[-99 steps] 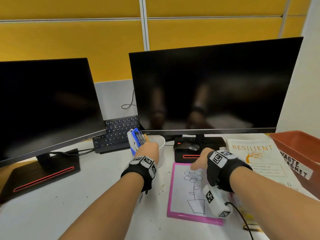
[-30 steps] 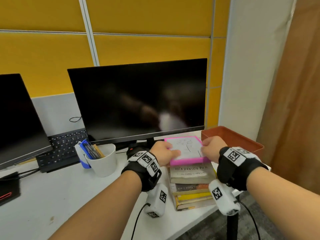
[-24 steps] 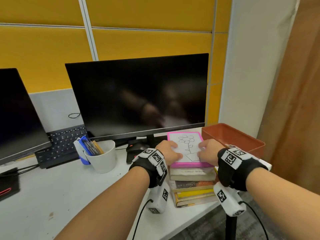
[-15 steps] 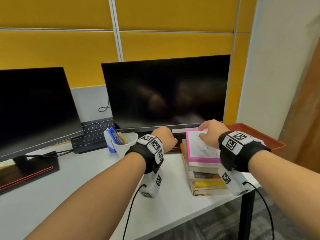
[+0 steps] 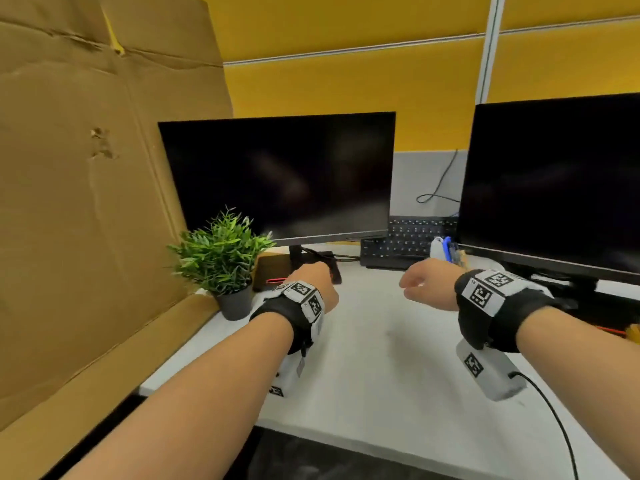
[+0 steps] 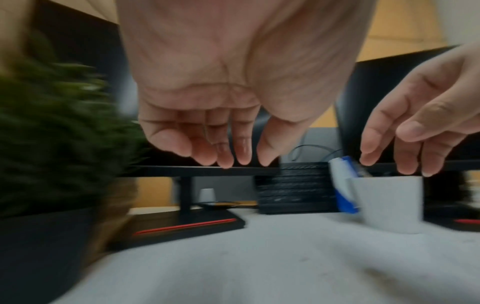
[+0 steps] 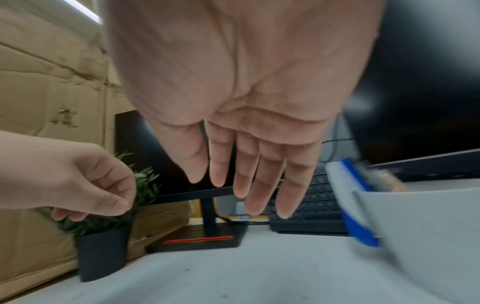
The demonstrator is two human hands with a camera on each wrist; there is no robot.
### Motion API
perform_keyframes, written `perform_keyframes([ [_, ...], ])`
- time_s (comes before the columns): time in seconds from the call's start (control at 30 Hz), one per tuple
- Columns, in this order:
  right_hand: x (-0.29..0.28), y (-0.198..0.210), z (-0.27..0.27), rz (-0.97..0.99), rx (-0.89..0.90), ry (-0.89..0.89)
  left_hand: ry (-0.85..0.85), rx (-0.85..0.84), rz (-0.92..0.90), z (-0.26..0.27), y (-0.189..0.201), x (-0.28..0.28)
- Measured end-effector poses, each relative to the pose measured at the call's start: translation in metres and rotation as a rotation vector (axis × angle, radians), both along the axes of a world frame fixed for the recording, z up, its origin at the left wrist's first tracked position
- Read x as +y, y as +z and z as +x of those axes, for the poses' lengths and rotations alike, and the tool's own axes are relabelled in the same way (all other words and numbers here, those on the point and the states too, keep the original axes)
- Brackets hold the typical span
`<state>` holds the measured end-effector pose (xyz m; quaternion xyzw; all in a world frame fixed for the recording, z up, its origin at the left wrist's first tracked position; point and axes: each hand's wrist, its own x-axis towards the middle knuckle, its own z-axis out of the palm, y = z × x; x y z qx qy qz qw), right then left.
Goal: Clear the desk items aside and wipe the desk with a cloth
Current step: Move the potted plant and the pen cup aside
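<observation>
Both hands hover empty above the white desk. My left hand hangs with loosely curled fingers just right of a small green plant in a dark pot, without touching it. In the left wrist view its fingertips point down at nothing. My right hand has straight, relaxed fingers. It is just in front of a white mug of pens. No cloth shows in any view.
Two dark monitors stand at the back, with a black keyboard leaning between them. The left monitor's black base lies behind the plant. A large cardboard sheet walls off the desk's left end.
The view has swung left from the book stack to the plant end of the desk. Both hands have let go of the pink drawing board on the books and now hover empty.
</observation>
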<state>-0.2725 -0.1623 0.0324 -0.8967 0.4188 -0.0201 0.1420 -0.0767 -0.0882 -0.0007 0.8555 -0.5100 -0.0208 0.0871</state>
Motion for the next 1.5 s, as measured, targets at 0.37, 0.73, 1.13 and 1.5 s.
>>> perform_keyframes([
  [0.37,0.018,-0.043,0.192,0.195,-0.046,0.152,0.316,0.079,0.163,0.163,-0.042,0.086],
  [0.73,0.012,-0.081,0.295,0.27,-0.018,0.297,0.286,0.634,-0.476,0.228,-0.073,0.046],
  [1.13,-0.009,-0.064,0.223,0.437,-0.369,0.362,0.01,0.575,-0.655,0.17,-0.035,0.025],
  [1.5,-0.097,-0.007,0.009,-0.16,0.065,-0.215,-0.102,0.51,-0.604,0.042,-0.003,-0.105],
])
